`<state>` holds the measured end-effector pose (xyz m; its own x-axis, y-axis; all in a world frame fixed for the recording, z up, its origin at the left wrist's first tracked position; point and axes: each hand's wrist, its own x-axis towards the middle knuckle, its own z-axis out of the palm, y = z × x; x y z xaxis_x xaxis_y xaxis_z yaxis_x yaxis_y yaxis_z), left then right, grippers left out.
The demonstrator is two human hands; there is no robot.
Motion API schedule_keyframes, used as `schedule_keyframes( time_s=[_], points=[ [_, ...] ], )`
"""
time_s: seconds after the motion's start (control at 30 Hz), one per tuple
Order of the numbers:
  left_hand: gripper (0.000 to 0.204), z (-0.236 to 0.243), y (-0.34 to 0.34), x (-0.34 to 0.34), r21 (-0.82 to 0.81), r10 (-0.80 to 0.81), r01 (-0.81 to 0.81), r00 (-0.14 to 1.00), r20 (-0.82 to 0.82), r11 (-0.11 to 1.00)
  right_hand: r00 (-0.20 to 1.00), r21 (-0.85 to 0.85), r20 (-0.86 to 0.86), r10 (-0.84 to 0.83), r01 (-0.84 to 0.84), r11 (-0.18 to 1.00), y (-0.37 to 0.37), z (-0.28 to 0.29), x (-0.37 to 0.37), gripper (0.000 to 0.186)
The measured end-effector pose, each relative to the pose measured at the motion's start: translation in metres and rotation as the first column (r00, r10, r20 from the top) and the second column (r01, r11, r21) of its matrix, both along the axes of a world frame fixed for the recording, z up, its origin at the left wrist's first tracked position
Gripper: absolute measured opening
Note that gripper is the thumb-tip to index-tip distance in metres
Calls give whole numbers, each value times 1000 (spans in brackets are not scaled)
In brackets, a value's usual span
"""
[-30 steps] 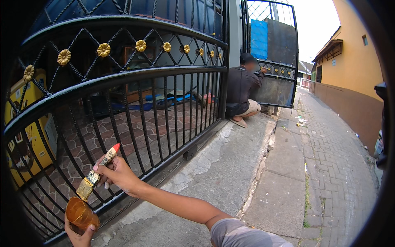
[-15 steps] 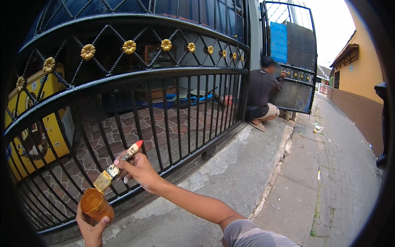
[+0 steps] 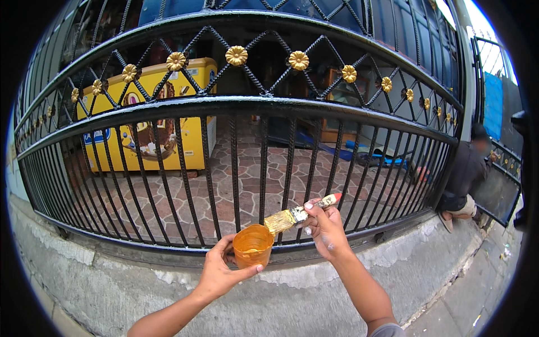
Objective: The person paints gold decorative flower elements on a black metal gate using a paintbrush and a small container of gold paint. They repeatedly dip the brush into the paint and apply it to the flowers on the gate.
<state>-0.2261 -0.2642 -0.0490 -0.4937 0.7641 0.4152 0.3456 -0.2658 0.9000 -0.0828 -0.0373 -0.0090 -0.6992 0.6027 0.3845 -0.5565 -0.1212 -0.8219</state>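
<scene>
My left hand (image 3: 224,269) is closed round a small plastic cup (image 3: 254,257) coated with gold paint, some of which shows inside. In my right hand (image 3: 325,229) is a flat paintbrush (image 3: 298,215), gripped by its paint-spotted, red-tipped handle. Its gold-smeared bristles point left and meet or overlap the cup's right rim; I cannot tell if they touch it. White specks of paint mark my right fingers and wrist. Beyond both hands stands a black metal fence (image 3: 241,109) with a row of gold flower ornaments (image 3: 236,55) across its crossed upper bars.
Behind the bars are a yellow chest freezer (image 3: 193,137) and stone-patterned paving (image 3: 241,168). A concrete ledge (image 3: 314,297) runs below the fence. At the right, another person (image 3: 463,174) squats by an open gate panel (image 3: 497,168) that carries a blue sheet (image 3: 493,106).
The view has swung left to face the fence squarely. My hands, with cup and paintbrush, now appear nearer the middle, and the squatting person is farther right in the picture.
</scene>
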Motion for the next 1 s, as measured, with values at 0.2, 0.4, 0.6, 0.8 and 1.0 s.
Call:
schedule_keyframes(
  time_s=[0.2,0.4,0.6,0.8,1.0],
  points=[
    [78,-2,3,-4,32,23,-22,999,-36,999,999,35,-14,-38,39,999,0,0,-2,16],
    [79,0,6,-6,48,39,-36,998,-56,998,997,14,-39,-70,71,997,5,2,1,15],
    [80,1,9,-7,49,12,-12,1000,0,999,993,-46,-91,-81,77,996,8,2,4,13],
    [85,2,18,-15,-14,-11,11,1000,13,1000,979,39,-51,-196,198,979,-3,6,1,13],
    [72,21,11,-18,202,-64,50,996,61,978,977,-26,-46,-207,206,978,-9,33,6,15]
  ],
)
